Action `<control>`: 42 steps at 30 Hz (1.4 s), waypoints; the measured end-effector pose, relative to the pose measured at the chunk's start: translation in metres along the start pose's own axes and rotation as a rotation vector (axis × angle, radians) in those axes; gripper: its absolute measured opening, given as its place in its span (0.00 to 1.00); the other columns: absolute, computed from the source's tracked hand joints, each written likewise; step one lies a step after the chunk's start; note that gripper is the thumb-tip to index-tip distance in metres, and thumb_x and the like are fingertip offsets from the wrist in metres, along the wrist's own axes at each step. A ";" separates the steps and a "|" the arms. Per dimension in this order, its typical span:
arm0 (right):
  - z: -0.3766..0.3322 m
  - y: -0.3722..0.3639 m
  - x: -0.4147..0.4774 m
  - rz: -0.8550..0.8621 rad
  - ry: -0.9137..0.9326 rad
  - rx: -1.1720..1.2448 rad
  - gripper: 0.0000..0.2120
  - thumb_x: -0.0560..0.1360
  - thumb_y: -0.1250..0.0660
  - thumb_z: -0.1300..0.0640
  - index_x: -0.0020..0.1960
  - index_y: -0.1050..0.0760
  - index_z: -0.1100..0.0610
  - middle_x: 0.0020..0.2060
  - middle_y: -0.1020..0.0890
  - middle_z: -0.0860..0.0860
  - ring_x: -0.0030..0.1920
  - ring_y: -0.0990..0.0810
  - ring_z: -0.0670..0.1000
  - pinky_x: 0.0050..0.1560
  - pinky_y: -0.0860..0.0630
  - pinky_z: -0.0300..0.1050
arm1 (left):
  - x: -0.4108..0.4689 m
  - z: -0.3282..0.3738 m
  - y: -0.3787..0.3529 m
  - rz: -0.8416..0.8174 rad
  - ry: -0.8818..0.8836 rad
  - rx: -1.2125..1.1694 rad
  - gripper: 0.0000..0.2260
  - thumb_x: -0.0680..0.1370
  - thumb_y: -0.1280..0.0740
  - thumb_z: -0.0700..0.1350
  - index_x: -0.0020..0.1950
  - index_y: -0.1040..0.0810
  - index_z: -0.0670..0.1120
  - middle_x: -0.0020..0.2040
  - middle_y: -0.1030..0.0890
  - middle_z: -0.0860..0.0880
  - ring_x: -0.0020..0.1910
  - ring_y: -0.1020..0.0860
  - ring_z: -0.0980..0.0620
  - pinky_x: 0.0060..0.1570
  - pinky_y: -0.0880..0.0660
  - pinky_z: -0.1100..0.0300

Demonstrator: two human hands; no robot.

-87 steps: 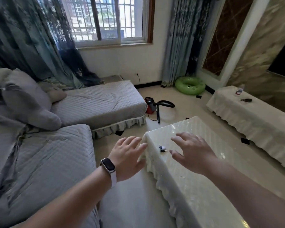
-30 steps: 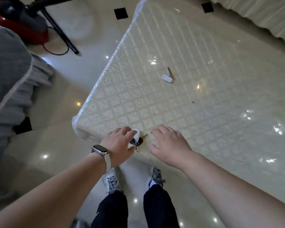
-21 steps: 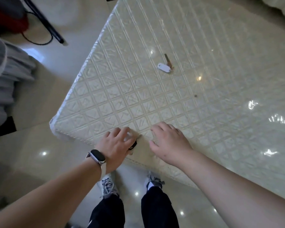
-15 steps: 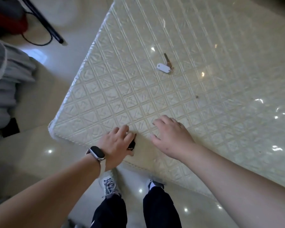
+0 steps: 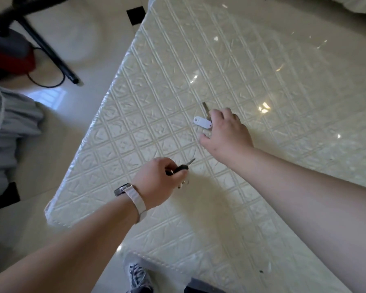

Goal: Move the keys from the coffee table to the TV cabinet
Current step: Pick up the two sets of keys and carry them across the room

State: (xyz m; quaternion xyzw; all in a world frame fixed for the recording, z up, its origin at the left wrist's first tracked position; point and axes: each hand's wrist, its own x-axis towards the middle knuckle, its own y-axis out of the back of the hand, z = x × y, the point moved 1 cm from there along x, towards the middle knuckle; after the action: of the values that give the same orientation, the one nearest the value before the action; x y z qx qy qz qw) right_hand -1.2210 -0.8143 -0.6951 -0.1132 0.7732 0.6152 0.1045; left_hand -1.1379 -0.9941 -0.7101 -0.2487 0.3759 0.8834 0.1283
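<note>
My left hand, with a watch on the wrist, is closed around a black-headed key and holds it just above the coffee table; the metal blade sticks out toward the right. A second key with a white oval tag lies flat further in on the table. My right hand rests over that key, fingertips touching the tag's right end and the key's head; the fingers are curled but I cannot tell whether they grip it. The TV cabinet's white cloth edge shows at the top right.
The table wears a glossy cream cover with a raised square pattern. A red and black vacuum cleaner with its wand and cord stands on the tiled floor at the left. A grey sofa skirt fills the left edge. My shoe is below the table's near edge.
My left hand has lifted the black-headed key off the table's near edge. My right hand has moved from that edge forward onto the white-tagged key.
</note>
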 end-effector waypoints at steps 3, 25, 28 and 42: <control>0.003 -0.003 0.017 -0.037 0.002 -0.028 0.22 0.73 0.34 0.46 0.61 0.30 0.58 0.59 0.28 0.57 0.59 0.29 0.60 0.52 0.30 0.52 | 0.015 0.011 0.003 0.056 0.062 -0.077 0.13 0.67 0.32 0.60 0.34 0.23 0.51 0.23 0.21 0.55 0.21 0.26 0.60 0.19 0.35 0.63; 0.007 -0.016 0.021 -0.153 0.086 0.096 0.10 0.75 0.39 0.59 0.55 0.28 0.61 0.56 0.24 0.59 0.56 0.27 0.60 0.52 0.29 0.51 | 0.024 0.037 0.001 0.097 0.154 -0.451 0.08 0.68 0.28 0.44 0.36 0.27 0.45 0.23 0.23 0.57 0.20 0.30 0.61 0.18 0.37 0.69; 0.011 -0.013 0.017 -0.153 0.085 0.218 0.03 0.75 0.39 0.59 0.46 0.29 0.58 0.47 0.23 0.55 0.45 0.26 0.57 0.40 0.33 0.46 | 0.021 0.038 -0.001 0.052 0.203 -0.545 0.08 0.65 0.28 0.45 0.36 0.27 0.47 0.27 0.21 0.55 0.29 0.19 0.53 0.28 0.24 0.58; 0.002 0.053 -0.096 -0.173 -0.288 0.876 0.10 0.68 0.35 0.54 0.33 0.34 0.52 0.26 0.28 0.45 0.28 0.29 0.49 0.30 0.34 0.44 | -0.031 0.082 0.046 0.034 0.228 -0.856 0.06 0.71 0.28 0.36 0.42 0.22 0.45 0.34 0.17 0.49 0.32 0.20 0.54 0.32 0.23 0.59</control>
State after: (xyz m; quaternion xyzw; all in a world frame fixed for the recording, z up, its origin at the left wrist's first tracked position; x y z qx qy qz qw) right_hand -1.1458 -0.7968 -0.6175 -0.0361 0.9255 0.2292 0.2994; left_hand -1.1594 -0.9668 -0.6171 -0.3691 -0.0080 0.9283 -0.0432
